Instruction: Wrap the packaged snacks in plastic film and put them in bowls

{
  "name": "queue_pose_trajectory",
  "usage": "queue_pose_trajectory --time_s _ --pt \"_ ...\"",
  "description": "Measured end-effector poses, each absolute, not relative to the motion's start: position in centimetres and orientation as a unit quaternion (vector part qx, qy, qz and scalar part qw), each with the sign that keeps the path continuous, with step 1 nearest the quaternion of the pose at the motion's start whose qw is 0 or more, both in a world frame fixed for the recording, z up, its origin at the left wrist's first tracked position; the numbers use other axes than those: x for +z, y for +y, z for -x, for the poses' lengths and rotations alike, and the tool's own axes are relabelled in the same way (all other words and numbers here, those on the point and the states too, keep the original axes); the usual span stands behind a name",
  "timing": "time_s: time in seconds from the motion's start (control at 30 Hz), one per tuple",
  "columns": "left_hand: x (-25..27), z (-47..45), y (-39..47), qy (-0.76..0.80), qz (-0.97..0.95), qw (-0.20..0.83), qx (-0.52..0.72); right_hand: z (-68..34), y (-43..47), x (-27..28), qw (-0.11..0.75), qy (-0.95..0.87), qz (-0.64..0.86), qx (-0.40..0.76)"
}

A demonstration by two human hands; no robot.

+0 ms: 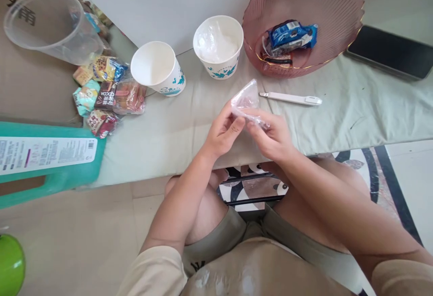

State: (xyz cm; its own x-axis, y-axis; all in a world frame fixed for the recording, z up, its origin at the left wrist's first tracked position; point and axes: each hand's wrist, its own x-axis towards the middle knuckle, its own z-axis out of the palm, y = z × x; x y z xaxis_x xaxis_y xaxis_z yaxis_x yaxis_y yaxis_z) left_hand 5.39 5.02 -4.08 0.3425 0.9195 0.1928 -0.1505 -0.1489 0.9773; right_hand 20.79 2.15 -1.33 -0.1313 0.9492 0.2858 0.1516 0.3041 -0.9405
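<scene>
Clear plastic film (248,98) between left hand (222,133) and right hand (272,137), corner jutting forward; neither hand nearer, both grips pinching it.

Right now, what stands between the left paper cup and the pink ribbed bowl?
In the head view, a second white paper cup with teal prints, holding clear plastic film, stands between the left paper cup and the pink bowl.

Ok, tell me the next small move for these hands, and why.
Probably fold down the pointed top of the clear crinkled plastic film: it sticks up above the bare left hand and bare right hand, which both pinch the film lower down.
</scene>
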Motion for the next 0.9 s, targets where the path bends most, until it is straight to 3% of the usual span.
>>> queue_pose_trajectory --time_s 0.27,0.37,0.5,0.6,0.73,0.8,0.9 --pt "-4.0 -4.6 5.2 0.412 -0.508 0.592 0.471 -21.3 3.5 -1.8 0.543 -0.515 0.538 0.388" --pt "-3.7 -4.7 5.2 0.399 -0.517 0.615 0.442 -21.7 4.0 -1.5 0.496 -0.505 0.517 0.482" --pt "-3.0 -4.9 5.0 0.423 -0.532 0.595 0.429 -21.6 4.4 -0.8 0.49 -0.502 0.521 0.486" --pt "-2.2 -4.1 5.3 0.492 -0.499 0.503 0.506 -21.5 5.0 -0.6 0.545 -0.467 0.481 0.504" --pt "1.2 -2.3 8.4 0.55 -0.549 0.26 0.573 -22.0 6.2 -0.7 0.572 -0.431 0.468 0.518" --pt "3.8 -2.3 11.5 0.566 -0.607 0.164 0.533 -22.3 6.7 -0.9 0.579 -0.418 0.469 0.52" --pt "7.1 -3.6 17.0 0.613 -0.705 0.122 0.334 -22.2 7.2 -1.0 0.582 -0.402 0.466 0.532"
